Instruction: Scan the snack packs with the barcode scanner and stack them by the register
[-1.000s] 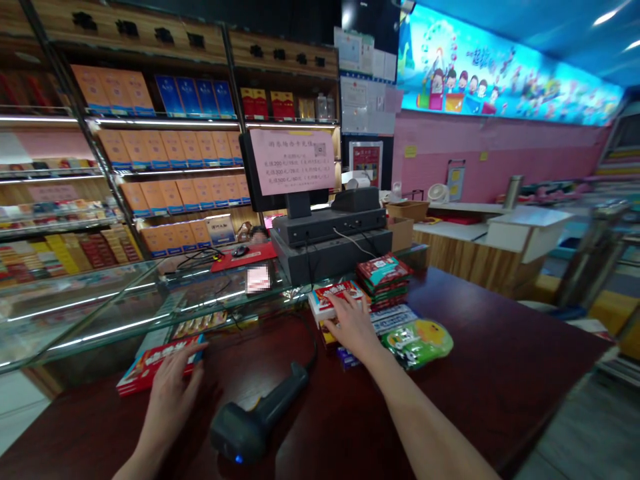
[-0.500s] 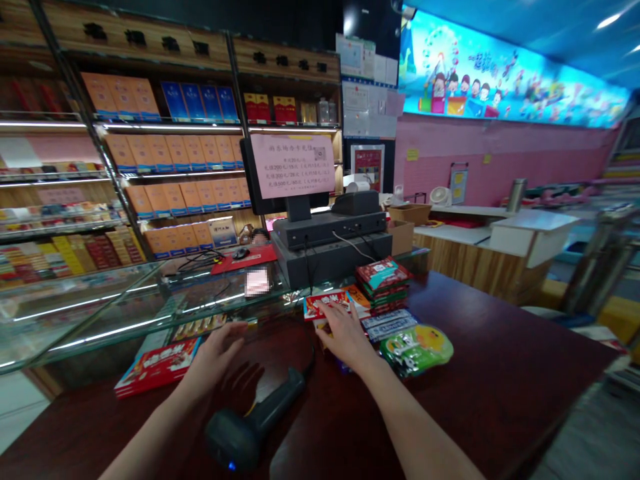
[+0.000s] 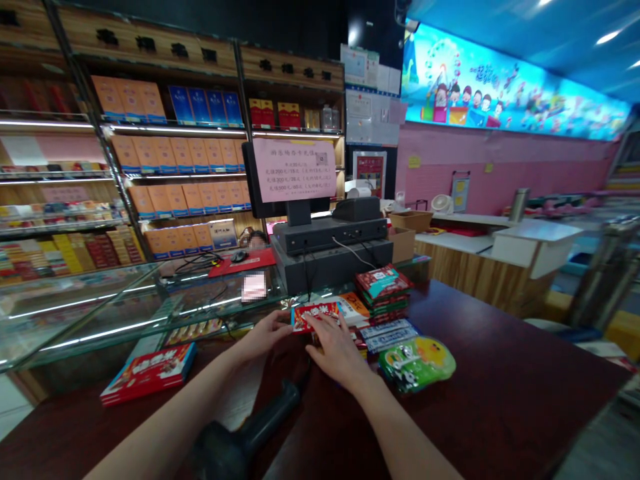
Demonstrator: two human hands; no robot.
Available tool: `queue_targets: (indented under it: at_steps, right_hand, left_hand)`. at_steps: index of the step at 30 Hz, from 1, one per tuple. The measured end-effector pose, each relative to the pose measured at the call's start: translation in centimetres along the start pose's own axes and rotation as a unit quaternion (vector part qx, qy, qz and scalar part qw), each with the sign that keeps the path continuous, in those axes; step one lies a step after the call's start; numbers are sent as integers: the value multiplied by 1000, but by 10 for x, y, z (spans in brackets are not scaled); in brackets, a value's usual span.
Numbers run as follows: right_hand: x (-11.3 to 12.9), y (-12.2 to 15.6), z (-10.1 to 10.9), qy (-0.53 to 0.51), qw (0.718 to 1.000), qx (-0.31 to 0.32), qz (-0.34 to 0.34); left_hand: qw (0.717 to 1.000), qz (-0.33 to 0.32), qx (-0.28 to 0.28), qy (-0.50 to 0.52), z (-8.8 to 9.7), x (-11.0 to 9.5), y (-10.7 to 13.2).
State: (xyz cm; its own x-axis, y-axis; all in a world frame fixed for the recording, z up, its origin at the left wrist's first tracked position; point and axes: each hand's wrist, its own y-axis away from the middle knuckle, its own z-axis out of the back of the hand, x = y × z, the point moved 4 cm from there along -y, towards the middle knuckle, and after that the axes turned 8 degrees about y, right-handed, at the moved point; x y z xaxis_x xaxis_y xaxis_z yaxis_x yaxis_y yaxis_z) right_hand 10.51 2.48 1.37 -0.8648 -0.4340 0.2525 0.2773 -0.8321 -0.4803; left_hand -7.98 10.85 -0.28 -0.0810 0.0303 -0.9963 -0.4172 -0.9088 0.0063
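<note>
Both of my hands are at a red snack packet [image 3: 301,319] with a blue end and pale lettering, beyond the barcode scanner. My right hand [image 3: 337,347] lies over its right part, fingers bent on its top and near side. At the packet's left end, my left hand [image 3: 267,333] has its fingers closed on the edge; the fingertips are partly hidden. Under and beside my right hand are other small packs, partly covered. In front of my forearms rests a dark handheld barcode scanner [image 3: 267,417]. A stack of similar red packets [image 3: 150,375] sits at the left.
Right of my right hand are a green and yellow duck-shaped pack [image 3: 417,363], a blue-white pack [image 3: 390,335] and a pile of dark red packets [image 3: 384,283]. A grey cash register [image 3: 333,260] stands behind on a glass display counter [image 3: 125,310].
My left hand has moved right and inward to the red packet's left end. The packet and my right hand have shifted slightly left. The view has tilted a little.
</note>
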Motion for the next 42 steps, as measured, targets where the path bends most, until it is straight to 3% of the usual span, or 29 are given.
queue_targets:
  at_steps: [6,11,14,18,24,35,42]
  right_hand:
    - [-4,-2,2,5,1000,-6,-11]
    - [-35,-2,6,61,983,-23,-171]
    - [-45,-1,4,68,978,-7,-196]
    - [-42,-3,0,73,982,-14,-172]
    - [-28,-6,-7,31,991,-30,-129]
    - [11,-2,-27,-94,995,-15,23]
    - [36,3,-33,-167,984,10,62]
  left_hand:
    - [996,47,-60,44,5,16,-12]
    - [995,41,-50,70,6,19,-8]
    - [996,37,-38,69,6,16,-4]
    - [998,20,-19,61,10,13,2]
    - [996,12,-54,73,32,9,20]
    - [988,-28,-106,111,57,3,78]
    - [984,-74,-157,31,75,7,120]
